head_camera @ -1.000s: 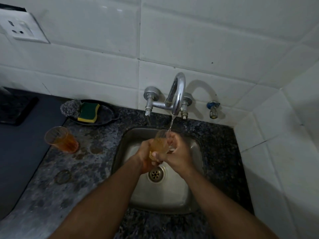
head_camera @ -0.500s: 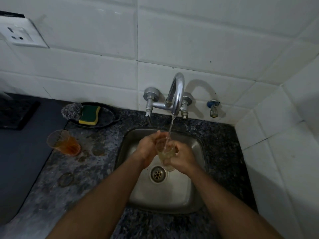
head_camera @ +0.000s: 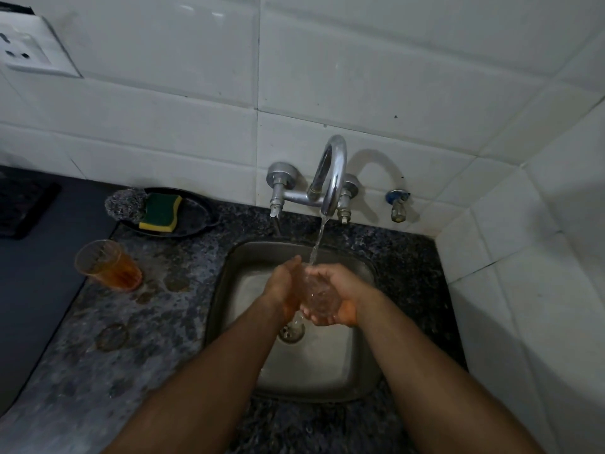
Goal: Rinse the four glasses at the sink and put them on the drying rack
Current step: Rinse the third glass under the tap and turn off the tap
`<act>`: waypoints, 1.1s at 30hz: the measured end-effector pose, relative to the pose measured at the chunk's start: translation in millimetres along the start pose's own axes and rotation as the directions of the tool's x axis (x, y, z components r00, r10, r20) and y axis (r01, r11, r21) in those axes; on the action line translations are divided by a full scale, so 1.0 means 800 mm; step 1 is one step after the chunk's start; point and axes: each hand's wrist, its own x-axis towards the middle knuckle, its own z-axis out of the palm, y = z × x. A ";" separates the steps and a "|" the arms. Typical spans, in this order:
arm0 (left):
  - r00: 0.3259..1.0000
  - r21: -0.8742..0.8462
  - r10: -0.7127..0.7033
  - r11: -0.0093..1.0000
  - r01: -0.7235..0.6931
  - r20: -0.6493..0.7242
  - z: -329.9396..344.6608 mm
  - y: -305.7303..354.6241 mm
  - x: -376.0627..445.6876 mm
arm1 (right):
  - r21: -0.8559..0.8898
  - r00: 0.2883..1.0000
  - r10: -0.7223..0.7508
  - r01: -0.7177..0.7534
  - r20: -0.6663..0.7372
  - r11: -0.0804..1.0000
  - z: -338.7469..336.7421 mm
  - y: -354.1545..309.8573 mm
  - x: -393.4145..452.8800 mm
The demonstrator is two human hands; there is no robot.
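Observation:
A clear glass (head_camera: 317, 294) sits between my two hands over the steel sink (head_camera: 340, 365), under the water running from the tap (head_camera: 330, 178). My right hand (head_camera: 340, 296) cups the glass from the right and below, fingers curled round it. The flat palm and straight fingers of my left hand (head_camera: 283, 290) press against its left side. A second glass (head_camera: 106, 265), holding amber liquid, stands on the dark granite counter (head_camera: 131, 355) to the left of the sink. No drying rack is in view.
A black dish (head_camera: 196, 214) with a green-and-yellow sponge (head_camera: 160, 213) and a steel scrubber (head_camera: 126, 204) sits at the back left. A small blue-handled tap (head_camera: 397, 204) projects from the tiled wall. A wall socket (head_camera: 29, 50) is at top left, and a dark mat (head_camera: 36, 290) covers the left counter.
The amber liquid has gone from the held glass, which now looks clear. My hands have shifted round it and dropped slightly under the stream.

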 end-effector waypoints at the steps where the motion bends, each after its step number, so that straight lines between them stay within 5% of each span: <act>1: 1.000 0.021 0.021 1.000 -0.021 0.013 0.000 0.003 -0.001 | 0.075 1.000 -0.014 0.016 -0.026 0.997 0.006 0.000 0.004; 4: 0.997 0.061 0.076 0.995 -0.077 0.021 -0.005 0.013 -0.002 | 0.222 0.997 -0.068 0.071 -0.023 0.972 0.024 -0.007 0.007; 8: 0.994 0.070 0.102 0.992 -0.104 0.025 -0.020 0.035 0.001 | 0.122 0.978 -0.207 0.206 -0.003 0.971 0.045 -0.009 0.011; 11: 0.985 0.018 0.169 0.985 -0.170 0.037 -0.019 0.038 0.007 | 0.035 0.933 -0.338 0.344 -0.121 0.938 0.061 -0.003 0.018; 14: 0.964 -0.003 0.236 0.971 -0.238 -0.126 -0.019 0.024 0.017 | -0.007 0.913 -0.304 0.314 -0.271 0.949 0.061 -0.008 0.027; 16: 0.958 -0.014 0.234 0.971 -0.239 -0.164 -0.014 0.016 0.013 | -0.018 0.941 -0.243 0.246 -0.237 0.969 0.045 -0.013 0.028; 20: 0.889 0.242 0.412 0.900 -0.363 -0.199 -0.026 0.021 0.007 | -0.088 0.968 -0.251 0.249 -0.007 0.964 -0.004 -0.017 0.016; 24: 0.868 0.610 0.491 0.667 -0.428 0.072 -0.036 0.036 0.013 | -0.160 0.955 -0.297 0.289 -0.028 0.944 -0.020 -0.020 0.015; 26: 0.861 0.676 0.498 0.599 -0.429 0.106 -0.034 0.040 0.018 | -0.142 0.908 -0.401 0.384 -0.119 0.912 -0.011 -0.022 0.021; 30: 0.895 0.677 0.447 0.654 -0.337 0.014 -0.041 0.055 0.013 | -0.171 0.719 -0.661 0.639 -0.214 0.750 0.011 -0.002 0.037; 33: 0.933 0.668 0.273 0.652 -0.359 0.235 -0.061 0.062 0.003 | -0.252 0.577 -0.774 0.733 -0.263 0.632 0.015 0.019 0.056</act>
